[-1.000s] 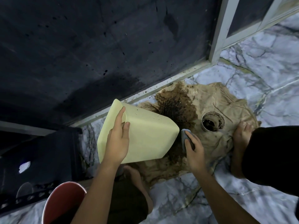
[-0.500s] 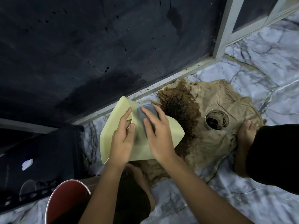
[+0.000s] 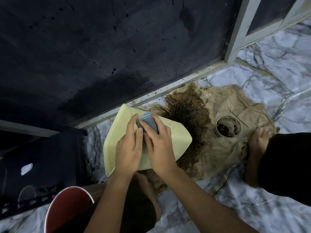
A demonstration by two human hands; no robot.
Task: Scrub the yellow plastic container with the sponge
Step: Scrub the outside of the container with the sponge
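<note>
The yellow container [image 3: 175, 137] lies on its side, held off the marble floor [image 3: 252, 207], its open mouth turned left and its closed base pointing right over the dark stain on the tan cloth [image 3: 227, 148]; small dark specks dot its upper side. The left hand [image 3: 128, 149] clasps the container at the rim, fingers curled over its wall, thumb tip near the upper edge. The right hand [image 3: 159, 145] presses the sponge [image 3: 148, 123] flat against the container's upper side, just beside the left hand's fingers; its fingers wrap over the sponge, gripping it, so that only the grey-blue top shows between the 2 hands. The cloth is spread on the floor against the sill of a dark wall [image 3: 101, 56]; a wet brown patch with gritty bits covers its left part, directly behind the container's base. A round cup [image 3: 228, 126] with dark residue inside stands on the cloth, well right of the container. 1 bare foot [image 3: 259, 140] rests on the cloth's right edge, beside a black trouser leg [image 3: 286, 165]; another foot is partly hidden under the forearms. A red bucket [image 3: 67, 211] sits at the bottom left, near a black crate [image 3: 42, 165].
</note>
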